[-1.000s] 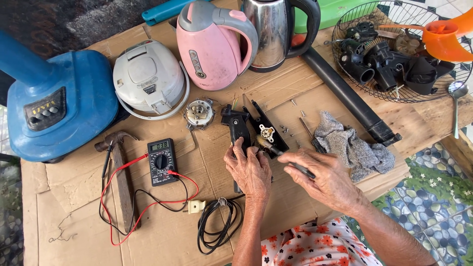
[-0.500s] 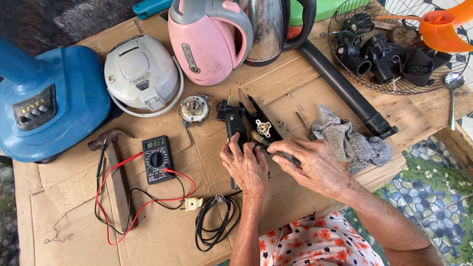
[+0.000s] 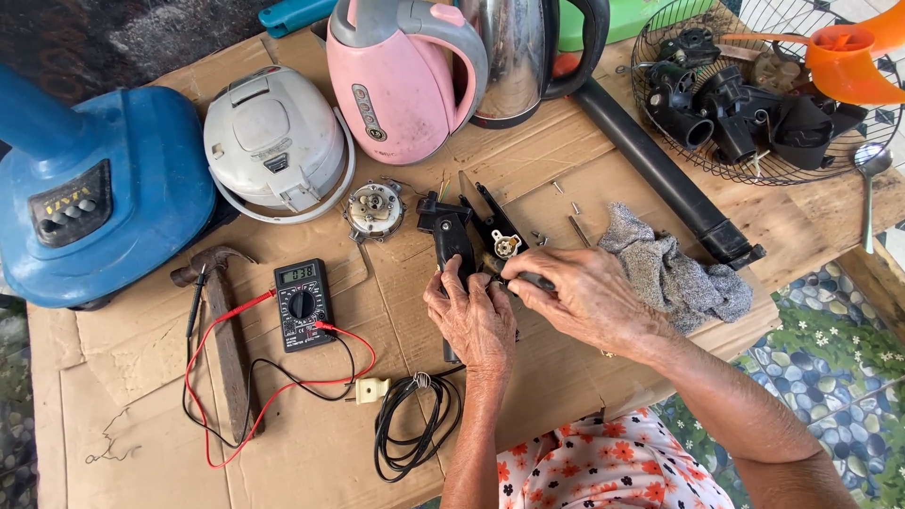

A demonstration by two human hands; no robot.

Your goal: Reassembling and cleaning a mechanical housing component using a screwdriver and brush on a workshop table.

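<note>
Just above the middle of the frame lies the black plastic part (image 3: 451,236), with a second black piece carrying a small white knob (image 3: 505,243) touching it on the right. Half a second ago our right hand (image 3: 589,300) lay lower right of this assembly; it has since moved in, its fingertips pinching at the spot below the knob. Whether a tool is in the pinch, we cannot tell. Our left hand (image 3: 478,319) has stayed put, fingers pressed flat on the black part, steadying it. Right of the hands lies a grey rag (image 3: 674,269); lower left, a multimeter (image 3: 302,303) with red and black leads; farther left, a hammer (image 3: 222,325).
</note>
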